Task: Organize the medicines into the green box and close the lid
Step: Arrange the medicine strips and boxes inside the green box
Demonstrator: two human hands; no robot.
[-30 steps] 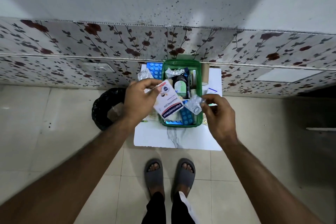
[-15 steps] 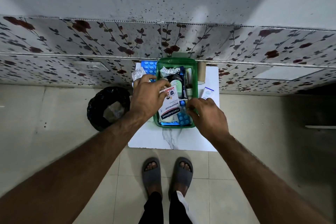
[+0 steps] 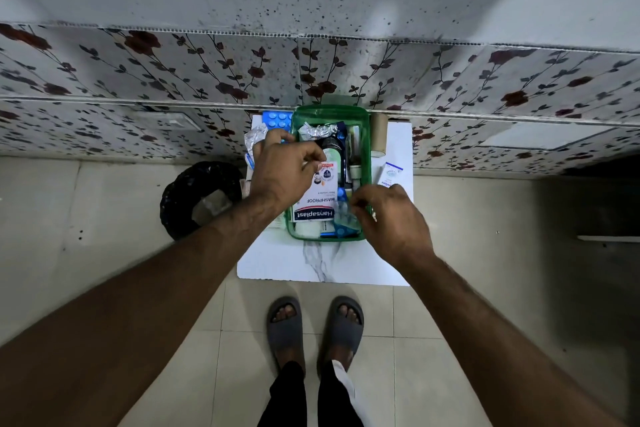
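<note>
Green box [image 3: 363, 121]: open, on a white table [image 3: 277, 263] against the wall, crowded with medicines.

Left hand [image 3: 282, 172]: fingers pinched narrow on the far end of a Hansaplast packet [image 3: 317, 208], which lies lengthwise in the box's left side. Just beyond this grip: a dark bottle [image 3: 330, 152] and crumpled foil [image 3: 317, 131] in the box. Left of it, outside the box: blue blister strip [image 3: 277, 120], foil strip [image 3: 255, 139].

Right hand [image 3: 391, 218]: fingertips closed on a clear blister strip [image 3: 343, 213] at the box's near right corner. Beyond this grip, outside the box: white tube [image 3: 391, 174], cardboard roll [image 3: 379, 135].
</note>
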